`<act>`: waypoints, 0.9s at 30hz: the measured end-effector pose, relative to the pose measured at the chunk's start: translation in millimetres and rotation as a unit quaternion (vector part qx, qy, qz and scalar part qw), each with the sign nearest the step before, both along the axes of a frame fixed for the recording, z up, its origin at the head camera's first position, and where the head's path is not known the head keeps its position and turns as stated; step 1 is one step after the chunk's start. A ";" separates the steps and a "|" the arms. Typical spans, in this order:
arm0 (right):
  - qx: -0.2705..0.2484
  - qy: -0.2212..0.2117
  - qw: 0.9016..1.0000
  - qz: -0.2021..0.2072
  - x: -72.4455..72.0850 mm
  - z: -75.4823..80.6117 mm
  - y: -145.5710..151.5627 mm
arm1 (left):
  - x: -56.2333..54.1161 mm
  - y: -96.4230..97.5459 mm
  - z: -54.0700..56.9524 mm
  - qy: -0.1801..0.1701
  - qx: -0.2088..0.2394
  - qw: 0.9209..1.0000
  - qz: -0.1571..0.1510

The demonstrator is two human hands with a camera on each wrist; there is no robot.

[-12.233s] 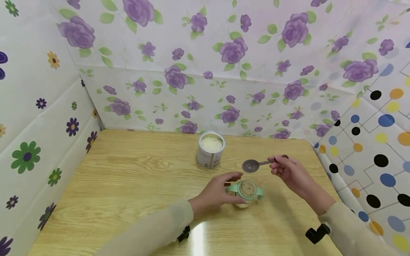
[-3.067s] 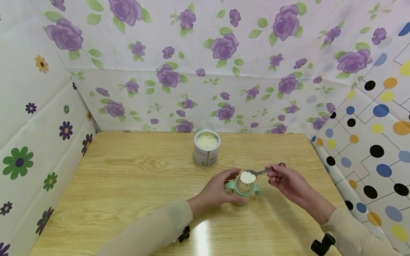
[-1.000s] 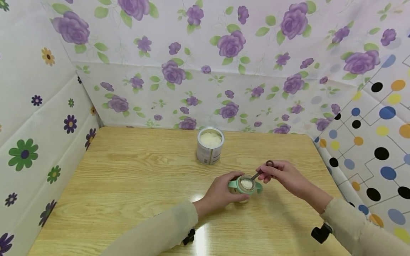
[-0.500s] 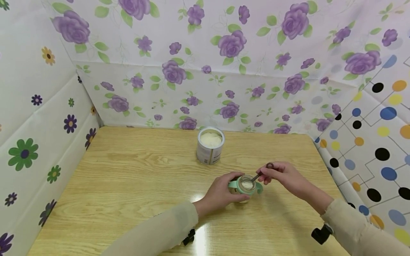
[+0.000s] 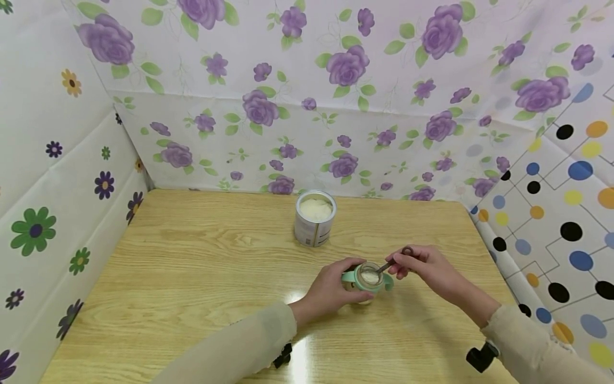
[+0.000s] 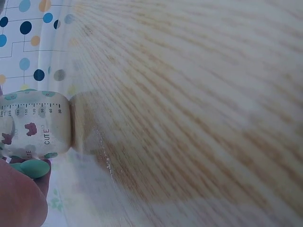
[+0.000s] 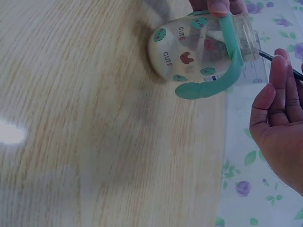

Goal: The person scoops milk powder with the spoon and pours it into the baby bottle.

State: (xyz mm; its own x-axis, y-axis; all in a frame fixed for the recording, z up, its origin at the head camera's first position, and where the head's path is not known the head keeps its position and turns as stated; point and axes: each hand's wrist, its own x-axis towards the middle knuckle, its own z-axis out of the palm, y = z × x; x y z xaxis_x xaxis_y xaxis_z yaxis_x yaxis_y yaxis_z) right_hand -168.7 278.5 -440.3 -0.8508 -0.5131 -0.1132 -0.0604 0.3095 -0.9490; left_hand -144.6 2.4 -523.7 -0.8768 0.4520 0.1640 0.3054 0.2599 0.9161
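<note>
Upright on the table, a clear baby bottle (image 7: pixel 184 52) with cartoon prints and "CUTE" lettering carries a green collar with two side handles. My left hand (image 5: pixel 328 290) grips it from the left, fingers and thumb around its upper part. Between thumb and fingertips, my right hand (image 5: pixel 431 269) pinches a dark-handled spoon (image 5: pixel 387 265), tilted down into the bottle's open mouth. White powder (image 5: pixel 369 277) shows in that mouth, and the spoon's bowl is hidden there. In the left wrist view, a measuring scale (image 6: pixel 35 109) runs along the bottle's side.
Behind the bottle, slightly left, an open tin (image 5: pixel 312 232) of pale powder stands on the wooden table (image 5: pixel 206 266). Purple-flowered cloth (image 5: pixel 268 144) hangs along the back edge, with a dotted cloth (image 5: pixel 551 234) on the right and a flowered one (image 5: pixel 67 213) on the left.
The spoon was bare beside the bottle at first, then held white powder over its mouth; now its bowl is inside. Lately the right hand has shifted slightly right. The left hand kept its grip.
</note>
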 end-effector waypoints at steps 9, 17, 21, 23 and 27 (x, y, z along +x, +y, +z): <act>-0.002 0.008 1.000 -0.025 1.5 -6.4 -3.9 | 0.3 0.2 1.4 0.004 -0.005 1.000 0.003; 0.007 0.039 0.998 -0.046 0.9 -7.1 -8.5 | -0.6 -0.5 0.1 0.007 -0.003 1.000 0.002; 0.007 0.055 0.998 -0.038 1.9 -5.8 -10.2 | -0.9 -0.4 -0.6 0.004 -0.001 1.000 0.000; 0.008 0.061 0.997 -0.036 2.7 -5.2 -10.8 | -0.8 -0.2 -0.2 0.002 0.000 1.000 -0.001; 0.019 0.080 0.996 -0.029 4.4 -3.2 -11.8 | -0.4 -0.3 0.7 -0.001 -0.001 1.000 -0.001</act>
